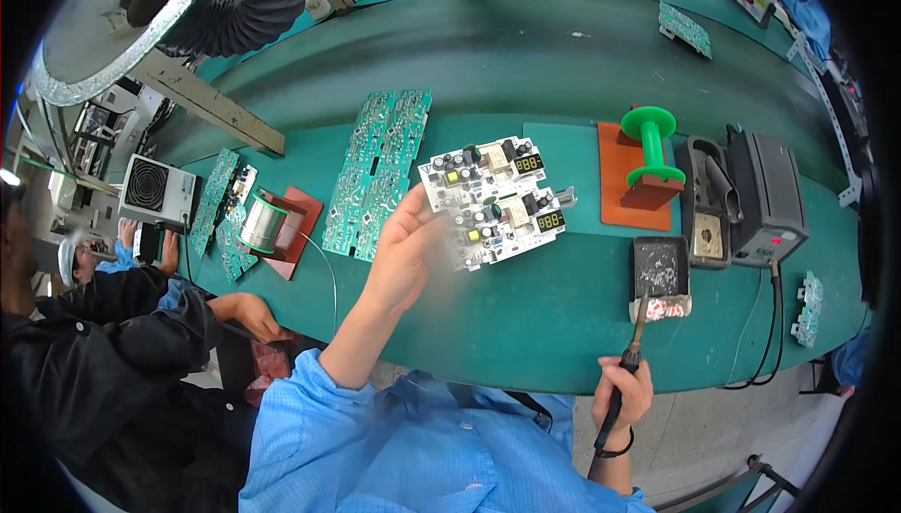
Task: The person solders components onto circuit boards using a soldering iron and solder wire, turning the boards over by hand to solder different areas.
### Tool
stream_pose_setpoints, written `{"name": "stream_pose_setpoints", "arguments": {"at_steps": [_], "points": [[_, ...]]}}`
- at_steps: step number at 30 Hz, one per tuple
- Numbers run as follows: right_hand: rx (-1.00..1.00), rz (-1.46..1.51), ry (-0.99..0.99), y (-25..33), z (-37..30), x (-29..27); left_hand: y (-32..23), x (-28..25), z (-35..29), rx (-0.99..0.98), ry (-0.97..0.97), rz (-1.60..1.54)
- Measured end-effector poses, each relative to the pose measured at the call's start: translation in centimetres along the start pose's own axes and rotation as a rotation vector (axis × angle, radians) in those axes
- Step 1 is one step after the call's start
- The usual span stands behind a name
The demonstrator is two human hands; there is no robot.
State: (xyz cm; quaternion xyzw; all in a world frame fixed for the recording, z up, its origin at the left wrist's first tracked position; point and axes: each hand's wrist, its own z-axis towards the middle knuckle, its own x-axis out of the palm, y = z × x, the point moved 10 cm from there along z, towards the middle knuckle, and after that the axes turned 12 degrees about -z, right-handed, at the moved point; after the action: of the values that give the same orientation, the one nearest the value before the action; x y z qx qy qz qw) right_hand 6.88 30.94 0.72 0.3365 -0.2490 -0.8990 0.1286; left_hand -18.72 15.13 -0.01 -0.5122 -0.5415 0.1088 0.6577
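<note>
Two white circuit boards extend rightward from the gripping left hand — right hand clasping a soldering iron.

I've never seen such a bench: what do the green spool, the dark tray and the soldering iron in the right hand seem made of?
Green spool: probably smooth plastic, from its bright, even colour.
Dark tray: metal or hard plastic; its dull, pale-speckled inside leaves that open.
Soldering iron: brownish shaft, likely metal by its slim, stained look; black handle, perhaps plastic or rubber, evenly dark.
</note>
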Motion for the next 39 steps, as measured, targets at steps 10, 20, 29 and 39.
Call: {"name": "stream_pose_setpoints", "arguments": {"at_steps": [10, 20, 29, 39], "points": [[0.057, 0.02, 0.084, -0.4, 0.2, 0.1, -1.3, 0.8, 3.3, 0.101, 0.003, 0.111], [0.072, 0.033, 0.071, -0.7, 0.0, 0.1, -3.1, 0.8, 7.5, 0.161, -0.022, 0.147], [0.105, 0.002, 0.082, -0.5, 0.5, 0.1, -4.6, -1.2, 13.2, 0.223, -0.096, 0.227], [0.136, -0.011, 0.059, -1.2, 0.1, 0.1, -4.8, -0.9, 15.4, 0.214, -0.072, 0.232]]}}
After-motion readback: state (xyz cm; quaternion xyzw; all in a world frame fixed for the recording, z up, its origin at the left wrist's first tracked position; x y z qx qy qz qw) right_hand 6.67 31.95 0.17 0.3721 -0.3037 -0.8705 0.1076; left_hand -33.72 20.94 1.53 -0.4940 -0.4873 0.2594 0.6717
